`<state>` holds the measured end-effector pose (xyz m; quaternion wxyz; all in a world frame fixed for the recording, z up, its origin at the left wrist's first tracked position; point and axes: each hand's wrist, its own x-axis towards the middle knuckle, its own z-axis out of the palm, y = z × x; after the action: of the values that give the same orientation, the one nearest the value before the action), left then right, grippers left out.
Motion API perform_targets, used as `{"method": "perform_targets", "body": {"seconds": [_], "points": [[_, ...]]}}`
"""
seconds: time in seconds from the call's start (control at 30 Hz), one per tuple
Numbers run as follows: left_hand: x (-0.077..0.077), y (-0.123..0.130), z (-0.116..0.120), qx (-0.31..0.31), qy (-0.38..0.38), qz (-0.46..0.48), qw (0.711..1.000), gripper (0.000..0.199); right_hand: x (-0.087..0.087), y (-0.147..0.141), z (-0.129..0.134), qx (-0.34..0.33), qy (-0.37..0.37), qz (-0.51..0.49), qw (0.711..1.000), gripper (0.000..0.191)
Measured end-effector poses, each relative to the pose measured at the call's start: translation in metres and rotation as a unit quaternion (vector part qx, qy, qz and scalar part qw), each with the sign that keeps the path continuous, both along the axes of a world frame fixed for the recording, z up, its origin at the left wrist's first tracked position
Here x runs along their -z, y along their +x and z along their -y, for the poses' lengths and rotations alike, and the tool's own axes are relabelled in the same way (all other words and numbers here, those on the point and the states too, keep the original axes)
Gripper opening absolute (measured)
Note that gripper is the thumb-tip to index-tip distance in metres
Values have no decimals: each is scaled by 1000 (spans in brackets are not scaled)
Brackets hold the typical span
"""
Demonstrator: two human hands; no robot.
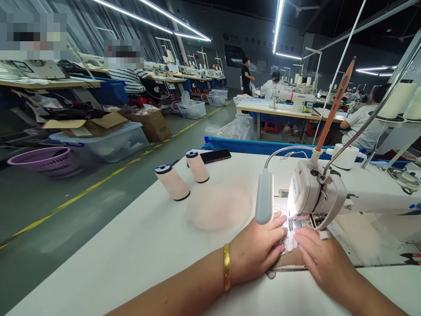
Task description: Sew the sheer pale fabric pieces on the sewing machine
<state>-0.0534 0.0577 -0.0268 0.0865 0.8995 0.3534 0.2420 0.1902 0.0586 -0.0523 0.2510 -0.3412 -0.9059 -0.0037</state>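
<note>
Under the needle area of a white sewing machine lies a strip of white lace, with beige fabric showing just in front of it. My left hand, with a gold bangle at the wrist, rests on the lace left of the needle, fingers stretched out and apart. From the right, my right hand lies on the fabric, fingers extended toward the presser foot; its thumb is hard to make out. A small grey lamp lights the spot. The needle itself is lost in glare.
Two pale pink thread spools and a dark phone stand or lie behind a sheer beige piece. A brown pencil sticks up from the machine. A white mug stands behind. Co-workers sit at other machines.
</note>
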Motion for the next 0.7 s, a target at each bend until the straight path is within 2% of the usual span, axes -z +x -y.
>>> {"method": "perform_targets", "body": {"seconds": [0.47, 0.6, 0.7], "points": [[-3, 2, 4, -15, 47, -1, 999, 19, -1, -1, 1, -4, -1, -15, 1000, 39], [-1, 5, 7, 6, 70, 6, 997, 22, -5, 1, 3, -46, 11, -21, 999, 43], [2, 5, 10, 23, 76, 8, 997, 23, -9, 1, 4, -82, -5, -9, 997, 38]]}}
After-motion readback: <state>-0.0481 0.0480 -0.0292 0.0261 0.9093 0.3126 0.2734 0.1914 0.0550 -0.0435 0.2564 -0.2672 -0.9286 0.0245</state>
